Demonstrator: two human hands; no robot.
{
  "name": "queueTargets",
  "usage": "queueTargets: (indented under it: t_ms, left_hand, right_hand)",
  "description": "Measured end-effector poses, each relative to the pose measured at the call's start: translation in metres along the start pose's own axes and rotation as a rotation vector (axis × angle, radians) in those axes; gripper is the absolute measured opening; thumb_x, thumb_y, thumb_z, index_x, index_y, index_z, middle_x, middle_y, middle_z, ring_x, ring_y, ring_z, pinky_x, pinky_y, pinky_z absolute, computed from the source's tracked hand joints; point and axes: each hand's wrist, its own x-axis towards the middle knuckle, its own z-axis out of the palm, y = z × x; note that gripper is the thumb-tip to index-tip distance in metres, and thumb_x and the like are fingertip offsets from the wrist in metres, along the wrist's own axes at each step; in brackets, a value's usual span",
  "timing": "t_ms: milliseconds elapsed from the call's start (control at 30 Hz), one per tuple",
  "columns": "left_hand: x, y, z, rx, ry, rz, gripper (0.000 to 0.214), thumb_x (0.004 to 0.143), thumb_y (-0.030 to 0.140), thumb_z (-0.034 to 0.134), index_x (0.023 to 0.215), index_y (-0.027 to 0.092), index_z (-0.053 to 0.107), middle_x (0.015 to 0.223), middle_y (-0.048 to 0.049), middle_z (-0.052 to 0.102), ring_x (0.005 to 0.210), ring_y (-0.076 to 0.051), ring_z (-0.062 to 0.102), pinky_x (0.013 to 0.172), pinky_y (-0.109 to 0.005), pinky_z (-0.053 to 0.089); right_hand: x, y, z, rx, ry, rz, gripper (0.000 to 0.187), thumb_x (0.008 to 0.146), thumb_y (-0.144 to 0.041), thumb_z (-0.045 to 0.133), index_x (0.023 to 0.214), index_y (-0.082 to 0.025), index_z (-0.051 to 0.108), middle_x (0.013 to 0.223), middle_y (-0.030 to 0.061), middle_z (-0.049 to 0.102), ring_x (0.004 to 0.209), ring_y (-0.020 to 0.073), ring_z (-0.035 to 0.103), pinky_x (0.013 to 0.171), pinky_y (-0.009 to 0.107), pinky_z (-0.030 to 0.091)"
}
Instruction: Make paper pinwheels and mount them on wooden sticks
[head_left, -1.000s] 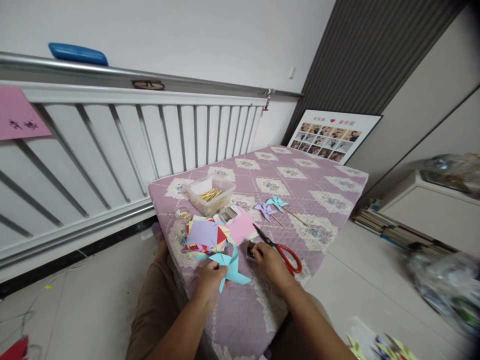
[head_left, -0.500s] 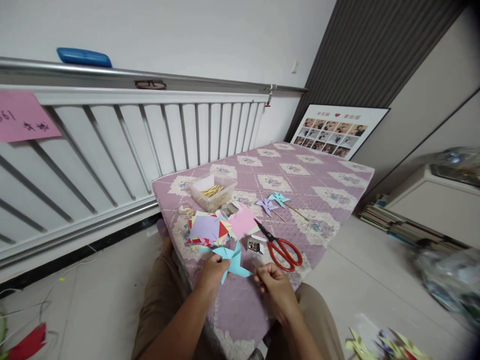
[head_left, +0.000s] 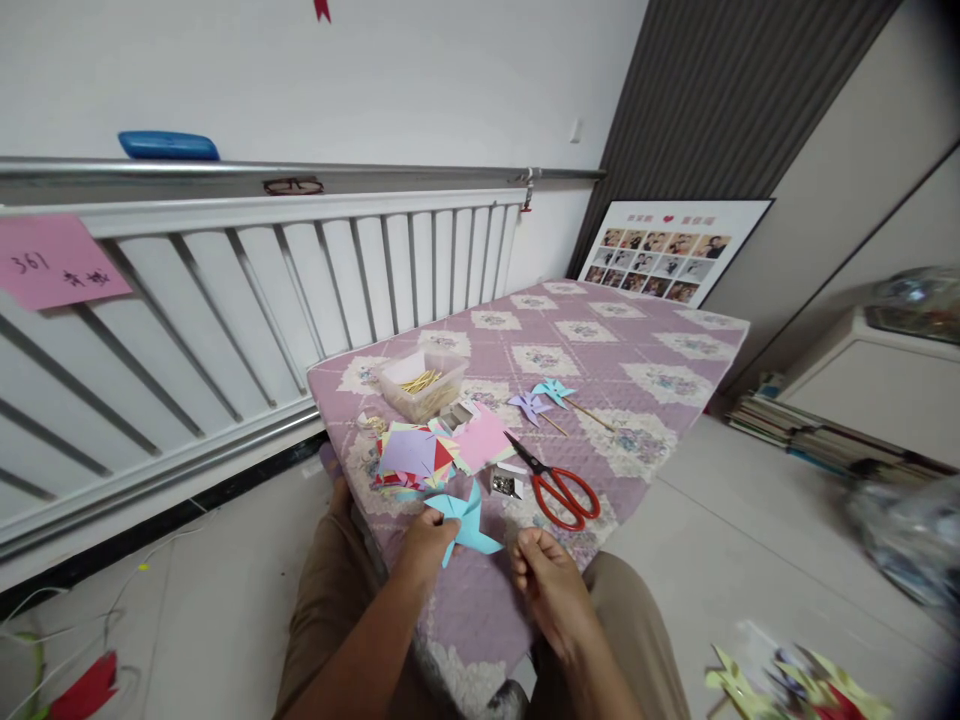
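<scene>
Blue pinwheel (head_left: 466, 522) over the near corner of the table (head_left: 487, 615), its left side pinched between your left hand's (head_left: 426, 545) thumb and fingers; your right hand (head_left: 546, 572) sits just beside it, fingertips drawn together, too small to tell if anything is between them. Beyond, you have the pin box (head_left: 505, 484), scissors (head_left: 564, 497) toward the right edge, and papers (head_left: 409, 455) by the left edge. Farther in: tub (head_left: 411, 405) of sticks (head_left: 421, 381), and two finished pinwheels (head_left: 555, 392).

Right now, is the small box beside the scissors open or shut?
Open: shiny metal bits show inside the small box.
</scene>
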Motion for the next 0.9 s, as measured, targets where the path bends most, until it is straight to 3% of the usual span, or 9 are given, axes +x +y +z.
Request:
queueTargets:
  t_ms: [367, 667, 900]
  left_hand:
    - [-0.020, 0.009, 0.009, 0.057, -0.029, 0.012, 0.007, 0.070, 0.025, 0.058, 0.067, 0.019, 0.058, 0.051, 0.0041, 0.054, 0.043, -0.010, 0.049, 0.043, -0.021, 0.036]
    - [-0.030, 0.016, 0.021, 0.114, -0.026, 0.046, 0.014, 0.069, 0.022, 0.055, 0.058, 0.021, 0.048, 0.046, 0.0066, 0.045, 0.041, -0.009, 0.041, 0.042, -0.021, 0.030]
    - [-0.028, 0.015, 0.033, 0.172, -0.053, 0.086, 0.012, 0.069, 0.019, 0.055, 0.058, 0.020, 0.050, 0.048, 0.0066, 0.044, 0.043, -0.009, 0.038, 0.045, -0.022, 0.029]
  right_hand:
    - [-0.005, 0.001, 0.001, -0.101, -0.042, -0.064, 0.032, 0.066, -0.049, 0.071, 0.068, -0.021, 0.055, 0.049, -0.0081, 0.046, 0.042, 0.0080, 0.040, 0.041, 0.019, 0.033]
    - [0.000, 0.007, -0.003, -0.536, -0.011, -0.402, 0.010, 0.075, -0.028, 0.060, 0.069, -0.021, 0.060, 0.061, -0.0025, 0.054, 0.057, 0.0152, 0.049, 0.056, 0.026, 0.038]
    - [0.002, 0.007, -0.003, -0.792, -0.035, -0.627, 0.012, 0.079, -0.019, 0.052, 0.070, -0.022, 0.060, 0.072, 0.0032, 0.061, 0.071, 0.0204, 0.056, 0.068, 0.031, 0.042]
